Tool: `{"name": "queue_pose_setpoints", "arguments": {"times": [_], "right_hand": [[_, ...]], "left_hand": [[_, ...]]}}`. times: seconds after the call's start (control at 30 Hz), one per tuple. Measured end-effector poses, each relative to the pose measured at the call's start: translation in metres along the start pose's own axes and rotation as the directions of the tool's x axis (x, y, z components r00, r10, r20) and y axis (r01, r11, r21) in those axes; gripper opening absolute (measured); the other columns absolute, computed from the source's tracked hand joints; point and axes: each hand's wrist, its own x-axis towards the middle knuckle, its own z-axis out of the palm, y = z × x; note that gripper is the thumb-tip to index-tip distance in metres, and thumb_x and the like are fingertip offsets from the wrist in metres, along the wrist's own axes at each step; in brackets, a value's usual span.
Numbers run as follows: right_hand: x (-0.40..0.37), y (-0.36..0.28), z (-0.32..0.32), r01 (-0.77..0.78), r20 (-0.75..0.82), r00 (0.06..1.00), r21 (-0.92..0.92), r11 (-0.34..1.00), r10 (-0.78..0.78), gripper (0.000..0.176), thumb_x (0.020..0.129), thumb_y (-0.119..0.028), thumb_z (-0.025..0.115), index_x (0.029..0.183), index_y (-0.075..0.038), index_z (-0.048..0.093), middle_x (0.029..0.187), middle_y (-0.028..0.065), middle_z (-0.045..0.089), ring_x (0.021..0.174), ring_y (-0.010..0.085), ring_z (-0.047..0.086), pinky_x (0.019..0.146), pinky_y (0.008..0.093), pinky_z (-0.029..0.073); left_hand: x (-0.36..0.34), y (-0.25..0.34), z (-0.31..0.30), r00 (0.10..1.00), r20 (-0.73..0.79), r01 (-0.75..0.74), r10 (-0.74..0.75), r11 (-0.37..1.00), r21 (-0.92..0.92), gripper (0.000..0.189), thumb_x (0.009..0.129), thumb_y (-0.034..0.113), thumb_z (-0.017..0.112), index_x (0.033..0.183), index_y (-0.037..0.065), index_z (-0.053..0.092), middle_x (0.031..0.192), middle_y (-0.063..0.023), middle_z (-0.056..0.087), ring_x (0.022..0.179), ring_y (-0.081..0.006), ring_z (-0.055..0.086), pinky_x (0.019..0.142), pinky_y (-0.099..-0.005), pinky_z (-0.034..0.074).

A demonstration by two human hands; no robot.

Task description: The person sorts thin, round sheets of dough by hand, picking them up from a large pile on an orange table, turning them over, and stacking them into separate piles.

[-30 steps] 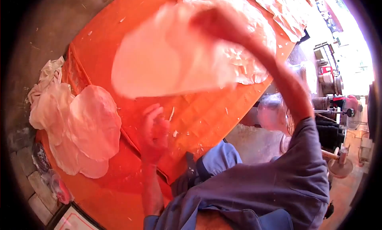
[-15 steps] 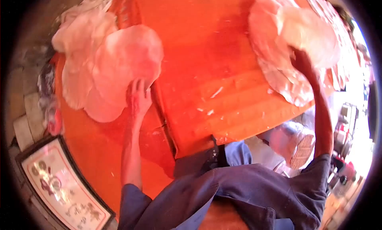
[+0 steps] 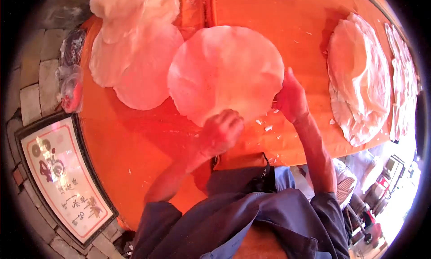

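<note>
A round, thin, pale flatbread sheet [image 3: 226, 70] spans the space in front of me, just above or on the orange-red tabletop. My left hand [image 3: 222, 131] is closed at its lower edge, fingers curled over the rim. At the right edge, my right hand [image 3: 292, 97] pinches the sheet between thumb and fingers; part of the grip is hidden. To the left lies a spread of overlapping similar sheets [image 3: 134, 48], which the held one partly overlaps in view. A folded, rumpled pile of sheets [image 3: 359, 79] rests on the right side.
An orange-red cover [image 3: 130, 156] lies over the table, with a seam down its middle and small pale crumbs [image 3: 268, 128] on it. More sheets [image 3: 402, 79] sit at the far right edge. A framed panel with writing [image 3: 67, 178] leans beside the table at lower left.
My right hand has come leftward from the right pile, and one round sheet now lies between my hands. My left hand has left the left-hand sheets and closed on its lower edge.
</note>
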Motion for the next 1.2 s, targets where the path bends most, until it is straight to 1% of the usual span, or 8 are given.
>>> {"name": "queue_pose_setpoints", "arguments": {"times": [0.1, 0.47, 0.57, 0.67, 0.7, 0.93, 1.1, 1.2], "right_hand": [[0.029, 0.037, -0.038, 0.148, -0.098, 0.964, -0.572, 0.807, -0.247, 0.033, 0.092, -0.025, 0.056, 0.112, 0.000, 0.062, 0.094, 0.0100, 0.068, 0.081, 0.0179, 0.066, 0.068, 0.0316, 0.055], [-0.134, -0.251, -0.025, 0.539, 0.282, 0.377, -0.842, -0.039, -0.882, 0.022, 0.084, 0.000, 0.055, 0.099, -0.007, 0.069, 0.075, 0.0125, 0.064, 0.060, 0.0148, 0.058, 0.057, 0.0269, 0.047], [-0.195, -0.279, 0.027, -0.199, 0.344, 0.153, -0.907, -0.370, -0.926, 0.025, 0.086, 0.004, 0.053, 0.105, -0.004, 0.067, 0.084, 0.0151, 0.069, 0.069, 0.0119, 0.062, 0.060, 0.0257, 0.050], [-0.199, -0.296, -0.031, -0.262, 0.724, 0.154, -0.626, -0.734, -0.672, 0.021, 0.086, 0.003, 0.055, 0.104, -0.001, 0.066, 0.082, 0.0150, 0.068, 0.066, 0.0183, 0.064, 0.062, 0.0325, 0.050], [-0.201, -0.287, -0.050, -0.499, 0.236, 0.269, -0.795, -0.345, -0.934, 0.024, 0.085, 0.004, 0.053, 0.104, 0.000, 0.066, 0.082, 0.0170, 0.067, 0.067, 0.0188, 0.064, 0.062, 0.0363, 0.051], [-0.101, -0.121, -0.169, -0.581, -0.118, 0.560, -0.762, -0.287, -0.820, 0.097, 0.069, -0.055, 0.074, 0.146, -0.011, 0.034, 0.128, 0.0225, 0.051, 0.118, 0.0408, 0.049, 0.096, 0.0495, 0.042], [-0.090, -0.143, -0.214, -0.634, 0.051, 0.311, -0.733, -0.247, -0.949, 0.009, 0.084, -0.012, 0.052, 0.085, -0.010, 0.061, 0.065, 0.0157, 0.062, 0.058, 0.0364, 0.062, 0.052, 0.0496, 0.047], [-0.144, -0.203, -0.188, -0.528, 0.299, 0.059, -0.800, -0.284, -0.952, 0.011, 0.086, -0.016, 0.054, 0.082, -0.010, 0.062, 0.062, 0.0132, 0.062, 0.057, 0.0341, 0.064, 0.046, 0.0447, 0.048]], "left_hand": [[-0.020, -0.007, -0.003, 0.992, -0.025, 0.121, -0.122, 0.992, -0.029, 0.022, 0.084, 0.010, 0.061, 0.104, 0.002, 0.062, 0.104, -0.0174, 0.061, 0.096, -0.0330, 0.062, 0.081, -0.0414, 0.053], [-0.118, -0.191, -0.011, 0.845, -0.206, 0.531, -0.494, 0.722, 0.444, 0.051, 0.091, 0.030, 0.061, 0.132, 0.000, 0.051, 0.135, -0.0210, 0.049, 0.125, -0.0384, 0.045, 0.103, -0.0480, 0.038], [-0.110, -0.183, -0.018, 0.903, -0.206, 0.429, -0.377, 0.756, 0.494, 0.036, 0.099, 0.027, 0.050, 0.124, 0.002, 0.056, 0.129, -0.0191, 0.054, 0.118, -0.0373, 0.051, 0.095, -0.0461, 0.044], [-0.122, -0.210, -0.020, 0.820, -0.182, 0.564, -0.542, 0.711, 0.421, 0.028, 0.099, 0.020, 0.046, 0.111, -0.002, 0.057, 0.116, -0.0213, 0.058, 0.107, -0.0390, 0.055, 0.086, -0.0452, 0.046], [-0.123, -0.219, -0.028, 0.862, -0.181, 0.505, -0.474, 0.767, 0.396, 0.024, 0.098, 0.017, 0.044, 0.102, -0.005, 0.054, 0.105, -0.0224, 0.058, 0.097, -0.0414, 0.056, 0.080, -0.0465, 0.046], [-0.052, -0.108, -0.052, 0.906, -0.182, 0.422, -0.381, 0.837, 0.349, 0.017, 0.096, 0.013, 0.047, 0.092, -0.003, 0.054, 0.091, -0.0196, 0.059, 0.083, -0.0405, 0.058, 0.070, -0.0458, 0.047], [-0.013, -0.043, -0.029, 0.940, -0.081, 0.341, -0.331, 0.924, 0.172, 0.015, 0.094, 0.009, 0.047, 0.089, -0.003, 0.053, 0.090, -0.0195, 0.059, 0.082, -0.0404, 0.058, 0.069, -0.0453, 0.047], [-0.008, -0.033, -0.030, 0.911, -0.043, 0.410, -0.409, 0.912, 0.006, 0.015, 0.095, 0.007, 0.047, 0.092, -0.005, 0.054, 0.093, -0.0191, 0.061, 0.083, -0.0384, 0.059, 0.070, -0.0435, 0.047]]}}
